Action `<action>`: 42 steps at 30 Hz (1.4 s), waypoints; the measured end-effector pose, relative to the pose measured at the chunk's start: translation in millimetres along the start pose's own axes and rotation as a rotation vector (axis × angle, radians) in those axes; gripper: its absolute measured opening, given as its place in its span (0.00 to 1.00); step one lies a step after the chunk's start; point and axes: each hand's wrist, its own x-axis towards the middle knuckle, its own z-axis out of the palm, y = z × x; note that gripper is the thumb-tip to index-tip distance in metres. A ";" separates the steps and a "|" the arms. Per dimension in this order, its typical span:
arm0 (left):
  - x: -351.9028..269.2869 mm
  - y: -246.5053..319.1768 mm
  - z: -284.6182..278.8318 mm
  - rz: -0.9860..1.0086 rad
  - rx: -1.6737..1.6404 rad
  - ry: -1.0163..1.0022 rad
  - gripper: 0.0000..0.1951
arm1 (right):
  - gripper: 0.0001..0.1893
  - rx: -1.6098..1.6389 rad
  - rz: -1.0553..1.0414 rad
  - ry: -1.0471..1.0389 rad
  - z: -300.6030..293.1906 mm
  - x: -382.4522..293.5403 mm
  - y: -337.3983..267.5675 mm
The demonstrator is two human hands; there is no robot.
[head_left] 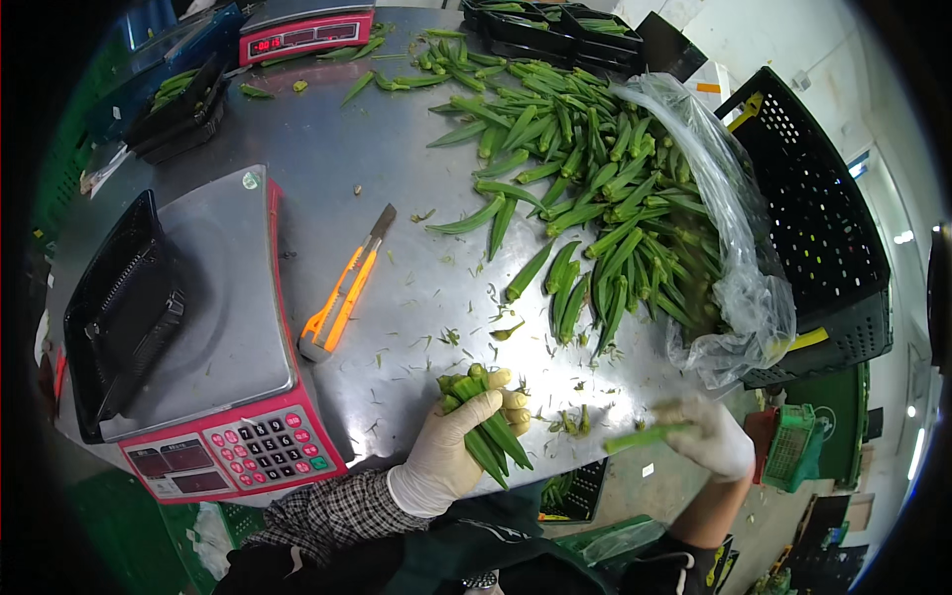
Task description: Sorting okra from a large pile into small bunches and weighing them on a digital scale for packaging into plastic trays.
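My left hand [445, 457], in a pale glove, is closed around a small bunch of okra pods [487, 424], cut ends pointing up and away from me. To its right, my right hand [706, 435] is gloved too and blurred by motion. A single okra pod [643, 439] sticks out to the left from its fingers, over the table's front edge. Beyond both hands lies a large heap of loose okra [595, 171], partly under a clear plastic bag [714, 149]. An orange utility knife [348, 286] rests left of the heap, blade extended and pointing away.
The metal table [327, 141] carries scattered trimmings. At left, a red-edged scale [223, 297] bears a black plastic tray [126, 320]. A second scale [305, 33] and filled trays [558, 33] stand at the back. A black crate [811, 201] borders the right side.
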 end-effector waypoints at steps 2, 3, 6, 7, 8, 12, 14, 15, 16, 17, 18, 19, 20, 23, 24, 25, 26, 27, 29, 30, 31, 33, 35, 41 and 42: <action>1.6 -1.9 4.3 -0.025 0.000 -0.018 0.14 | 0.18 -0.116 0.125 0.009 -6.7 -25.5 2.5; 1.9 -2.5 6.3 -0.031 0.043 0.007 0.14 | 0.18 -0.250 0.146 0.070 -5.0 -27.8 1.2; 2.0 -3.6 5.9 -0.033 0.079 0.032 0.15 | 0.16 -0.138 0.078 0.327 11.7 18.9 -11.6; 1.1 -3.4 3.1 -0.026 0.067 0.037 0.16 | 0.15 -0.165 -0.064 0.373 21.7 47.1 -15.4; 1.6 -2.5 1.0 -0.027 0.066 0.030 0.16 | 0.14 -0.208 -0.193 0.423 30.8 77.3 -23.0; 4.7 -2.3 -3.0 0.015 -0.009 -0.011 0.16 | 0.15 -0.638 -0.293 0.446 70.6 190.5 -36.2; 6.2 -5.7 0.7 0.001 -0.006 -0.028 0.17 | 0.14 -0.701 -0.303 0.429 67.0 211.9 -26.2; 4.9 -5.0 -2.6 0.011 -0.019 -0.022 0.17 | 0.14 -0.646 -0.369 0.436 67.2 220.6 -32.1; 4.3 -3.5 -4.7 0.016 -0.033 -0.019 0.17 | 0.13 -0.369 -0.316 0.462 67.3 218.2 -36.3; 4.5 -0.6 -4.9 0.027 -0.033 -0.015 0.17 | 0.12 -0.094 -0.254 0.479 65.3 210.3 -40.7; 4.6 -0.9 -4.6 0.023 -0.022 -0.017 0.17 | 0.10 0.331 -0.071 0.314 61.6 201.3 -42.5; 2.1 0.3 -4.0 0.021 -0.008 -0.015 0.17 | 0.13 0.607 -0.047 0.113 54.5 188.0 -50.2; -0.1 1.2 -3.8 0.026 -0.014 -0.006 0.17 | 0.15 0.714 -0.034 -0.003 52.4 176.7 -54.6; 2.0 0.7 2.7 -0.001 0.078 0.001 0.20 | 0.20 0.920 -0.012 -0.111 52.9 149.5 -53.3; 2.9 1.5 4.8 0.006 0.080 -0.009 0.21 | 0.22 1.030 -0.022 -0.128 53.7 144.1 -52.7; 3.3 2.1 6.3 0.015 0.083 -0.018 0.22 | 0.22 1.029 -0.021 -0.121 53.6 139.9 -52.1; 4.2 2.2 6.0 0.005 0.094 -0.035 0.23 | 0.23 1.054 -0.019 -0.149 53.1 136.5 -51.4; 4.1 2.3 6.3 0.007 0.095 -0.035 0.23 | 0.24 1.080 -0.019 -0.185 53.7 135.6 -50.6; 3.6 3.4 6.8 0.020 0.038 -0.030 0.23 | 0.24 1.065 -0.021 -0.210 56.8 132.2 -53.9; 3.8 2.5 7.3 0.027 0.035 -0.032 0.23 | 0.24 0.823 0.033 -0.184 62.0 127.1 -54.2; 4.3 1.8 7.6 0.052 0.064 -0.053 0.23 | 0.23 0.579 0.076 -0.162 66.6 126.6 -60.0; 4.1 -1.2 4.9 0.090 0.084 -0.003 0.21 | 0.18 0.225 -0.196 -0.107 65.5 119.4 -86.8; 3.0 1.2 4.4 0.011 0.045 0.017 0.19 | 0.15 0.183 -0.176 0.132 57.2 142.6 -87.8; 1.6 -3.2 0.0 -0.094 0.017 -0.010 0.18 | 0.23 -0.850 -0.414 0.455 66.5 263.3 -61.8; 3.3 -3.8 1.2 -0.096 0.019 -0.015 0.18 | 0.23 -0.853 -0.411 0.458 67.1 276.4 -53.7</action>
